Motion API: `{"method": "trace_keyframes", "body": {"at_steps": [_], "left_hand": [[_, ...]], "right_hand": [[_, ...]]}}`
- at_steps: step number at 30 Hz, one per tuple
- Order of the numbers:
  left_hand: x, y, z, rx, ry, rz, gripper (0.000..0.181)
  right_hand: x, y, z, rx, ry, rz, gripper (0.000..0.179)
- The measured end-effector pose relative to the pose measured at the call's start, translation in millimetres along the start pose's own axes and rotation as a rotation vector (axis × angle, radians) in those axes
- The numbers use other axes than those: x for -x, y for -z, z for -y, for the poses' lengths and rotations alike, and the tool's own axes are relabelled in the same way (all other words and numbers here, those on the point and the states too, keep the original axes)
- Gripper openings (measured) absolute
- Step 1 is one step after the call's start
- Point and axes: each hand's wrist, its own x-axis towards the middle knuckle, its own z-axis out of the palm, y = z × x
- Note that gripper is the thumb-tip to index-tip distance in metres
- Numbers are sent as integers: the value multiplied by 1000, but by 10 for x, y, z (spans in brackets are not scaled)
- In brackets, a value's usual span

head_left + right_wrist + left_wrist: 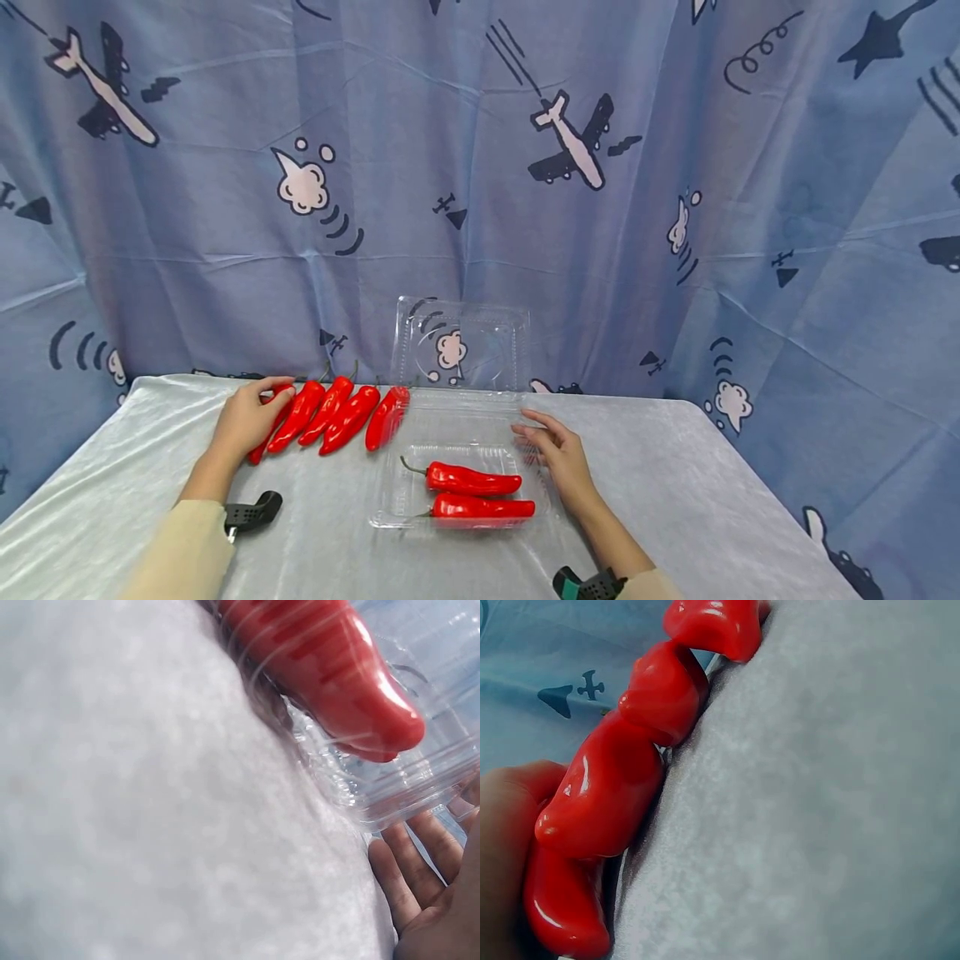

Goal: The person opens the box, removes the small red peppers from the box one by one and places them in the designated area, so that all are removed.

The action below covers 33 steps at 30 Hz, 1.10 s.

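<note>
At the left end of a row of several red peppers, my left hand grips the outermost red pepper, its fingers over the top end. The left wrist view shows that pepper beside the hand, with others crowded against it. My right hand rests with fingers extended at the right side of a clear plastic clamshell box. In the right wrist view, the fingers lie along the box wall. Inside the box lie two red peppers, an upper one and a lower one, stems pointing left.
The transparent lid stands raised at the back of the box, against the blue printed curtain. One red pepper lies close to the box's left rear. A pale cloth covers the table.
</note>
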Motion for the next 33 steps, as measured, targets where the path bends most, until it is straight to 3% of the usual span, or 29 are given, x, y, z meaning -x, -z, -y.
{"method": "trace_keyframes", "body": {"at_steps": [14,18,25,33], "left_hand": [[5,-34,8,53,33,-4,41],[5,-20,5,37,9,-2,40],[-1,74,7,-6,-61,-12,39],[-28,201,-166,-26,-34,5,41]], "right_hand": [[-5,12,-9,-9,13,14,38],[0,6,-5,-3,6,8,38],[4,-8,-5,-11,-3,5,38],[2,-2,1,-6,1,2,37]]}}
